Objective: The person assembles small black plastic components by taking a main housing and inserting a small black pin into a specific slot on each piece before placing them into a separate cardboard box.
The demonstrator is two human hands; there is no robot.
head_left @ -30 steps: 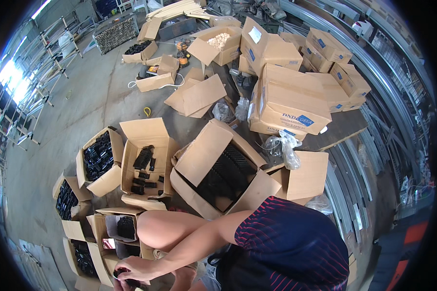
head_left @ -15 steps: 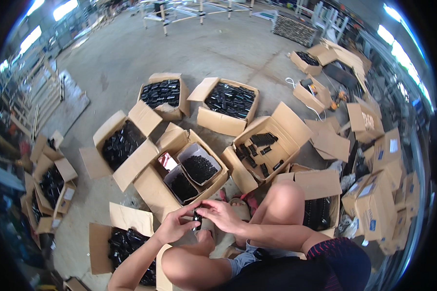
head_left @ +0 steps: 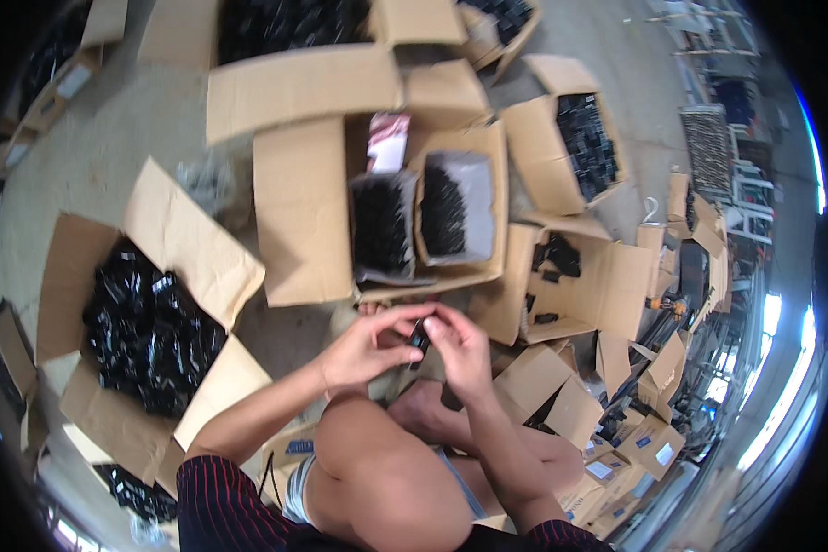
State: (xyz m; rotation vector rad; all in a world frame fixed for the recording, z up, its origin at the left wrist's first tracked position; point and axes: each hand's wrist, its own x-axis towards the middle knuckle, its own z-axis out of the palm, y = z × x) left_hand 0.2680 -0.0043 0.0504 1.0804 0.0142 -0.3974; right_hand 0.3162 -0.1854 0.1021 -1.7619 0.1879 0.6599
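Note:
Close in front of my bent knees, my left hand (head_left: 363, 351) and my right hand (head_left: 462, 357) meet around a small glossy black part (head_left: 419, 339). The left thumb and fingers pinch it from one side, and the right fingertips press against its upper end. Its exact kind is too small to make out. Just beyond the hands sits an open cardboard box (head_left: 302, 221). Inside are two small grey-lined bins of tiny black pieces (head_left: 443, 213), and a pink and white packet (head_left: 387, 143) lies behind them.
At the left, an open carton (head_left: 69, 285) is heaped with shiny black parts (head_left: 152, 336). Another carton (head_left: 621, 285) on the right holds a few black pieces. Farther cartons of black parts (head_left: 587, 147) stand beyond. Stacked boxes (head_left: 649, 451) line the right side.
The view has swung left and down, so the left carton looks larger and the boxes appear rotated. Both hands stay together on the black part.

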